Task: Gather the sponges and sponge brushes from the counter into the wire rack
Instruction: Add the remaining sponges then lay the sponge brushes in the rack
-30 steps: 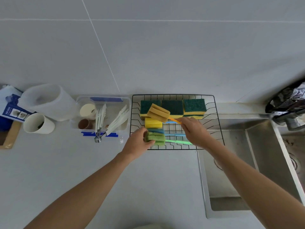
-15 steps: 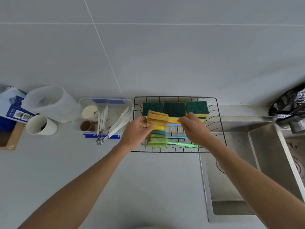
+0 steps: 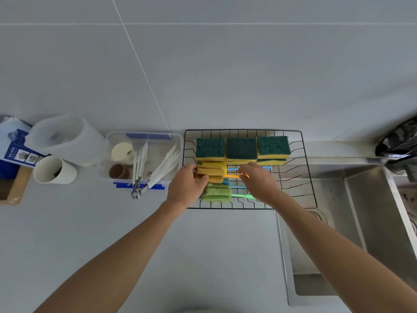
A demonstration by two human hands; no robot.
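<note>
Both hands set an orange sponge brush into the wire rack.

The left hand (image 3: 188,188) has its fingers closed around the ribbed orange sponge brush (image 3: 211,174); the right hand (image 3: 259,180) pinches its thin orange handle. It lies over a green sponge brush (image 3: 216,194) inside the black wire rack (image 3: 303,170) on the grey worktop (image 3: 203,256), before three green-topped yellow sponges (image 3: 241,150).

Clearly a home kitchen: stainless sink (image 3: 370,222) sunk into a pale surface (image 3: 203,256) against a large-tiled wall (image 3: 203,64). Beside the sink, a wire rack (image 3: 300,177) of scouring sponges (image 3: 241,150); further left, a clear tub (image 3: 144,136) of white tongs (image 3: 140,163), a cup (image 3: 54,170) and a plastic jug (image 3: 65,138).
</note>
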